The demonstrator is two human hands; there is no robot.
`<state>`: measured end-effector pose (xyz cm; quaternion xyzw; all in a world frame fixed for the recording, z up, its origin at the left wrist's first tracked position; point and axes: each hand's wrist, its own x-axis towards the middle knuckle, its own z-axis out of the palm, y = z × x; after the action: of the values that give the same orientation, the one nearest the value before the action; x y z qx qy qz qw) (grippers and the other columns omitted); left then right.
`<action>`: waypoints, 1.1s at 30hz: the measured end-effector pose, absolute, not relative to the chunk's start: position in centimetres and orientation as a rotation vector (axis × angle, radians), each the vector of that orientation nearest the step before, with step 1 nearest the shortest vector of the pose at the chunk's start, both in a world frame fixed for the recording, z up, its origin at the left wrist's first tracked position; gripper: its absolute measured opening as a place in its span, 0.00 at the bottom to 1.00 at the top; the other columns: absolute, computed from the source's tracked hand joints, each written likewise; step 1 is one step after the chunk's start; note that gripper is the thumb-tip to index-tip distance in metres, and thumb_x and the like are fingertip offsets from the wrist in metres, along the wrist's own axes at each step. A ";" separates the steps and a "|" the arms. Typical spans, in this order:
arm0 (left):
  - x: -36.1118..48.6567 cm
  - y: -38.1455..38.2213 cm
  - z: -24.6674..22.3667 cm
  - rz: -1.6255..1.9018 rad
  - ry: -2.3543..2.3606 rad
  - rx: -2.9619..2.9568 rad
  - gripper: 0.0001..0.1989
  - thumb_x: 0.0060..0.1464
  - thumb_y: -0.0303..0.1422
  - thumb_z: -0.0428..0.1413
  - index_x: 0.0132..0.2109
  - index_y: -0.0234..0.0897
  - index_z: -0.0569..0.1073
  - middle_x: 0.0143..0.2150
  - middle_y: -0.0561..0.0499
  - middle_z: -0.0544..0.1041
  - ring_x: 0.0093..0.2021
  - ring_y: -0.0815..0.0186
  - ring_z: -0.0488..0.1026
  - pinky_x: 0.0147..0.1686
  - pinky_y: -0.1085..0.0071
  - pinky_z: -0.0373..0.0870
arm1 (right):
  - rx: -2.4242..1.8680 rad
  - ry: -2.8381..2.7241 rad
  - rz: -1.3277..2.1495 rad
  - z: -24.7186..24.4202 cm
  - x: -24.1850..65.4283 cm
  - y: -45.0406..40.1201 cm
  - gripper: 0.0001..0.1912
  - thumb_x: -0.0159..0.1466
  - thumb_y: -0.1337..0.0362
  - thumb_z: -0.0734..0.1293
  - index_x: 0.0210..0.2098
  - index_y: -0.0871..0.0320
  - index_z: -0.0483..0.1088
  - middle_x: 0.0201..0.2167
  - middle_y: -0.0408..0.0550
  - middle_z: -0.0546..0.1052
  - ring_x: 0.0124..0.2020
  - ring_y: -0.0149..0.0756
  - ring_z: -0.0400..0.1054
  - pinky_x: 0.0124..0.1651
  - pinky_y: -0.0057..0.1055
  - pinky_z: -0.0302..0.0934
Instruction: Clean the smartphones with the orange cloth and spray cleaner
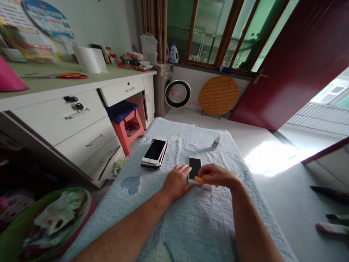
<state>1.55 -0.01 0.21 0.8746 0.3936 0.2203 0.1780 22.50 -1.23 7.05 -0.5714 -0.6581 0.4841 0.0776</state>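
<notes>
A white smartphone [195,168] with a dark screen lies face up on the cloth-covered table. My left hand [176,181] grips its left edge with the fingers, the thumb at the lower corner. In my right hand [218,175], closed in a pinch, is a small orange cloth [201,179] pressed on the lower part of the screen. To the left, a white phone with a black screen [155,150] rests on top of a stack of phones. A small spray bottle [215,142] with a clear cap stands upright beyond my right hand.
A light blue quilted cover [180,134] drapes the table. At the left are a white desk with drawers [81,125], a red stool [128,127] and a full bin [57,218]. A washing machine with its door open [177,94] and a round wooden tabletop [219,95] stand behind.
</notes>
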 end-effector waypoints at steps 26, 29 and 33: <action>1.7 -0.4 0.6 0.598 1.145 2.475 0.21 0.53 0.44 0.59 0.53 0.42 0.73 0.51 0.46 0.69 0.50 0.57 0.68 0.51 0.61 0.67 | -1.992 -2.304 0.159 4.4 16.8 5.0 0.14 0.67 0.63 0.58 0.43 0.54 0.74 0.42 0.50 0.68 0.44 0.35 0.64 0.40 0.26 0.54; 1.8 -0.5 0.9 0.596 1.161 2.480 0.21 0.54 0.44 0.59 0.52 0.41 0.73 0.47 0.46 0.69 0.47 0.58 0.68 0.49 0.63 0.68 | -1.981 -2.350 0.196 4.3 16.8 5.2 0.13 0.66 0.66 0.58 0.40 0.55 0.75 0.41 0.50 0.67 0.43 0.36 0.63 0.41 0.27 0.53; 1.9 -0.6 0.7 0.618 1.190 2.486 0.21 0.52 0.44 0.60 0.52 0.42 0.74 0.45 0.47 0.69 0.45 0.58 0.68 0.48 0.63 0.69 | -1.944 -2.403 0.248 4.4 16.9 4.6 0.13 0.65 0.66 0.58 0.38 0.55 0.75 0.39 0.48 0.66 0.40 0.34 0.62 0.37 0.27 0.52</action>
<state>1.87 -0.62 0.70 0.8691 0.4161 0.2161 0.1576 16.92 4.63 4.40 -0.6267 -0.7748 0.0800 0.0204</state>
